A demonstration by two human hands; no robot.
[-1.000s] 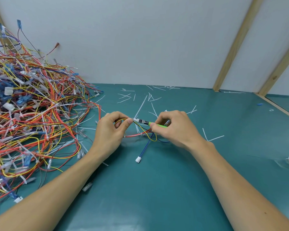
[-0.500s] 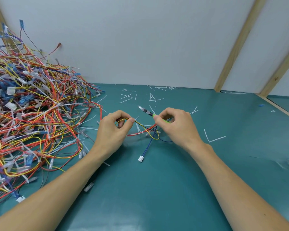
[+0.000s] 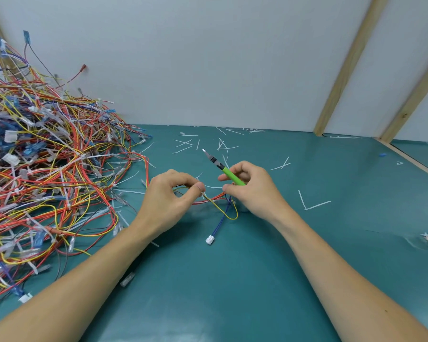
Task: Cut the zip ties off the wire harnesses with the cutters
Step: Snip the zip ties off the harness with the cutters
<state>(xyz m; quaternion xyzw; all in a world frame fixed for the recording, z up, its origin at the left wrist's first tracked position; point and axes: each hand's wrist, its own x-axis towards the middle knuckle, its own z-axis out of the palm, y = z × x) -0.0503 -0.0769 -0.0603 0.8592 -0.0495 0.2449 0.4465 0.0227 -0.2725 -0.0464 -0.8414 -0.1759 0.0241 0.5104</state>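
Note:
A small wire harness (image 3: 223, 208) of red, yellow and blue wires lies at the table's middle, its blue lead ending in a white connector (image 3: 209, 240). My left hand (image 3: 168, 198) pinches the harness between thumb and fingers at its left end. My right hand (image 3: 252, 188) grips the green-handled cutters (image 3: 224, 169) and also pinches the wires with thumb and finger. The cutters' metal tip points up and to the left, away from the harness. A short white zip tie stub (image 3: 203, 194) shows just below my left thumb.
A big tangled pile of red, yellow and blue harnesses (image 3: 47, 174) fills the left side of the teal table (image 3: 232, 280). Cut white zip tie pieces (image 3: 311, 204) are scattered behind and right of my hands. A white wall with wooden struts (image 3: 344, 70) closes the back.
The cutters' tip has swung from pointing left at the wires near my left thumb to pointing up and away. My right hand now pinches the wires as well.

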